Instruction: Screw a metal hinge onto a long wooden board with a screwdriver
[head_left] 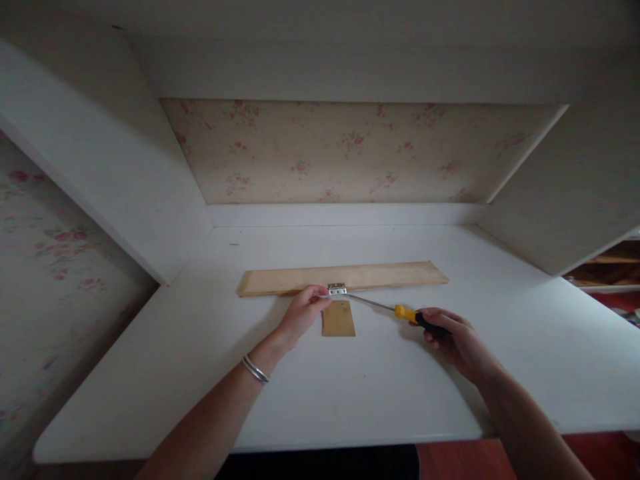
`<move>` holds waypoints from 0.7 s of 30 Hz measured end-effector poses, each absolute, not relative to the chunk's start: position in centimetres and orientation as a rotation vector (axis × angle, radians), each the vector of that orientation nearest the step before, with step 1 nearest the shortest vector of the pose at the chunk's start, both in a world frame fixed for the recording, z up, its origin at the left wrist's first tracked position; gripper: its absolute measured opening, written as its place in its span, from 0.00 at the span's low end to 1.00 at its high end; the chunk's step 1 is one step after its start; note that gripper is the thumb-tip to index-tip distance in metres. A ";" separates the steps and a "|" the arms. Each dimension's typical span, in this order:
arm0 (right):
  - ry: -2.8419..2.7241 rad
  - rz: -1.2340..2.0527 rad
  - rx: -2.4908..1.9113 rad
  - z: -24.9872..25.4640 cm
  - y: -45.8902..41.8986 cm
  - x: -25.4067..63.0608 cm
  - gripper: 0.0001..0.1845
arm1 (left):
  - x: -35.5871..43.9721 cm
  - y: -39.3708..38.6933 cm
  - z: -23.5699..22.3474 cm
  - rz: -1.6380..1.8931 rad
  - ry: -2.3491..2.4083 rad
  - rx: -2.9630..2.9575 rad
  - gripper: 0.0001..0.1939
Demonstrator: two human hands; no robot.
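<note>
Grip of the right hand (pixel 460 343) wraps a yellow-and-black-handled steel screwdriver (pixel 406 314); the left hand (pixel 300 313) has a narrow grip, contents unclear, beside a small silver metal hinge (pixel 337 289), a long pale wooden board (pixel 380 273) just beyond.

Pale tan board (pixel 345 275), silver hinge (pixel 337 288) at its front edge, darker tan piece (pixel 339 320) before it, yellow-and-black screwdriver handle (pixel 409 315) to its front right, white desktop (pixel 370 400) beneath it, pink-flowered cream panel (pixel 330 153) behind it
</note>
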State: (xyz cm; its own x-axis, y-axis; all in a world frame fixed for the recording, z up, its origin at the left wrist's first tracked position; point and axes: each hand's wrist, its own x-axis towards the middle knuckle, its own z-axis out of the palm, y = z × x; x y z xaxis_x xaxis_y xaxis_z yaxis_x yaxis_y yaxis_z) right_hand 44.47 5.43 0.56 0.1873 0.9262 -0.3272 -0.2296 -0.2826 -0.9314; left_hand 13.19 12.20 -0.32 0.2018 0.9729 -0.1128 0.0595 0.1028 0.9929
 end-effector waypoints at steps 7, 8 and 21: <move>-0.762 1.387 -1.339 0.2 6.1 44.4 0.14 | 11.0 10.7 0.8 0.792 1.319 1.767 0.30; -0.756 1.390 -1.335 0.2 6.1 44.3 0.14 | 10.6 10.4 0.9 0.748 1.298 1.911 0.36; -0.706 1.353 -1.321 0.3 5.7 44.4 0.13 | 11.5 11.4 -0.6 0.656 1.309 2.168 0.46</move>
